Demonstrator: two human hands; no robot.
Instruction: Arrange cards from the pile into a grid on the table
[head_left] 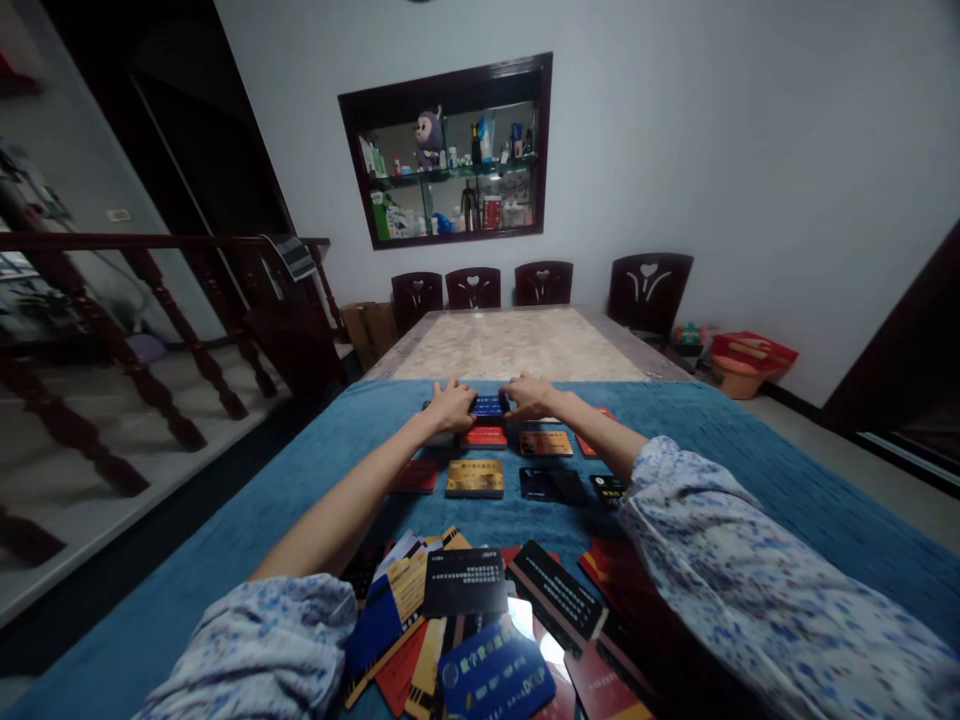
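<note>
Both hands reach to the farthest row of cards on the blue cloth. My left hand point(452, 406) has its fingers curled at the left edge of a blue card point(489, 406), and my right hand point(531, 397) pinches in at its right edge. Nearer lie stacks of a red card point(484, 437), an orange card point(545, 443), a gold card point(475, 478) and a black card point(553, 485). Closest to me is a loose heap with a black card point(465, 582), a striped dark card point(559, 595) and a blue card point(496, 672) on top.
A blue cloth point(300, 480) covers the near part of the table; its far part is a patterned top point(510, 340). Dark chairs point(649, 292) stand behind. Left is a wooden railing point(165, 300); at right on the floor, an orange bucket point(739, 377).
</note>
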